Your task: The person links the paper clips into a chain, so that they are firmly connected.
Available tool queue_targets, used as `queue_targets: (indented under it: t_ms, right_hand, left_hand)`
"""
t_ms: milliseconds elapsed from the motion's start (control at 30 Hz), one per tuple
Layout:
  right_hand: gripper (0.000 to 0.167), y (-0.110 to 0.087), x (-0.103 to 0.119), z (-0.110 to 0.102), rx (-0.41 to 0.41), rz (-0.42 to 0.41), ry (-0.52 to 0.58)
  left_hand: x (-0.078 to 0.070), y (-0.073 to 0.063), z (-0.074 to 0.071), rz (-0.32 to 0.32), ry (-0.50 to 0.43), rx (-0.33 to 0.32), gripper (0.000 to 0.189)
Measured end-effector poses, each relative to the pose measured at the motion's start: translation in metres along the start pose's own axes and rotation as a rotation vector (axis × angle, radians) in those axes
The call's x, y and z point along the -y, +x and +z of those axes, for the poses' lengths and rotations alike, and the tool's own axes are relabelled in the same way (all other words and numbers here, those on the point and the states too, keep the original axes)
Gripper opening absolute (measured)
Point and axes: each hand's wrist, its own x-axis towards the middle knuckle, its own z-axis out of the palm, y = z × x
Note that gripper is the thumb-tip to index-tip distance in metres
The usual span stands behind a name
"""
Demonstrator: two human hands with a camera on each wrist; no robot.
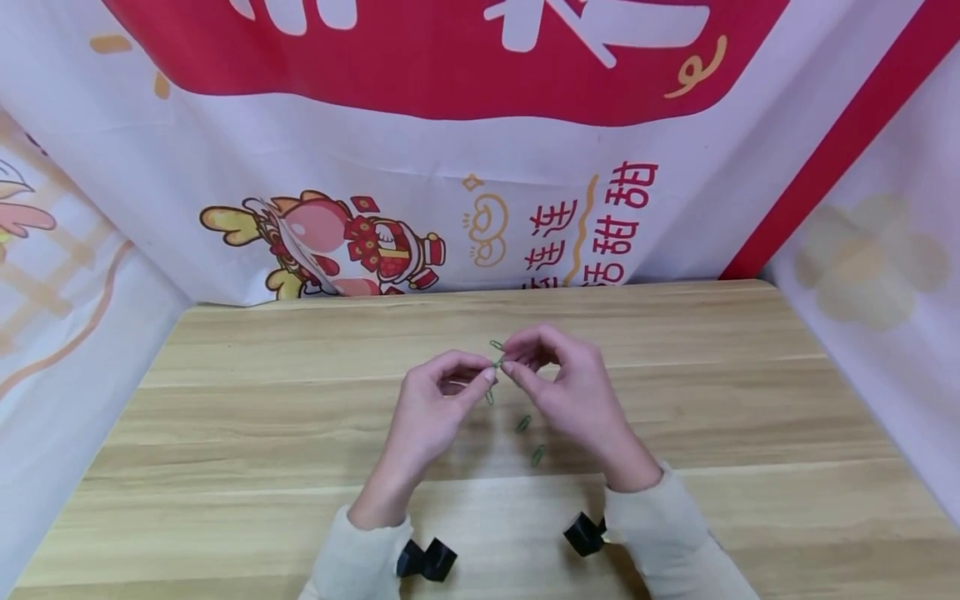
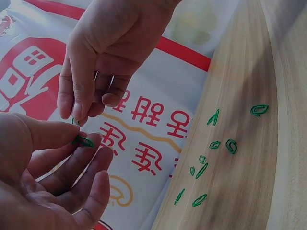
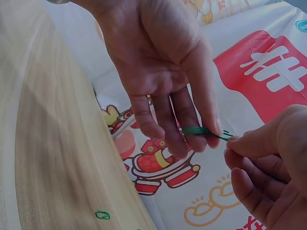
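Above the middle of the table, my two hands meet fingertip to fingertip. My left hand [image 1: 435, 408] pinches a green paper clip [image 2: 85, 141] between thumb and index finger, the other fingers spread loosely below. Facing it, my right hand [image 1: 573, 392] pinches a second green paper clip [image 3: 226, 137] by its end, mostly hidden behind the fingertips. The two clips meet at the fingertips in the right wrist view; I cannot tell whether they are linked. Beneath the hands, loose green paper clips [image 1: 523, 423] lie on the wooden table [image 1: 300, 467].
Several more green paper clips, among them one [image 2: 259, 110] off to the side, lie scattered on the table in the left wrist view. A printed white and red cloth [image 1: 420, 150] hangs behind the table's back edge. Black wrist cameras [image 1: 585, 533] sit at both beige sleeves [image 1: 667, 525].
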Motion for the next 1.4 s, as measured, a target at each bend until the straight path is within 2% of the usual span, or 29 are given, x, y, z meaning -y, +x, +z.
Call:
queue_targets:
  t_ms: [233,467,667,900,1067,1233,1400]
  right_hand:
    - [0.018,0.0,0.001,-0.001,0.009,0.038,-0.015]
    - [0.018,-0.001,-0.002,-0.005,0.059,0.11,-0.061]
    - [0.016,-0.008,-0.016,-0.007,0.157,0.157,-0.115]
    - [0.015,-0.025,-0.039,-0.016,0.268,0.199,-0.18]
    - [0.022,-0.036,-0.052,-0.022,0.404,0.234,-0.189]
    - [0.026,-0.042,-0.061,-0.022,0.549,0.21,-0.161]
    - [0.022,-0.041,-0.065,-0.021,0.56,0.174,-0.181]
  left_hand:
    - [0.003,-0.001,-0.002,-0.003,-0.046,-0.047,0.012]
    - [0.003,-0.002,-0.004,-0.061,-0.111,-0.111,0.012]
    - [0.005,-0.003,-0.005,-0.089,-0.129,-0.12,0.012]
    - [0.005,-0.003,-0.004,-0.103,-0.117,-0.119,0.014]
    - [0.005,-0.003,-0.005,-0.102,-0.123,-0.124,0.014]
    - [0.005,-0.004,-0.007,-0.104,-0.129,-0.127,0.014]
    - [0.002,-0.002,-0.007,-0.09,-0.131,-0.09,0.013]
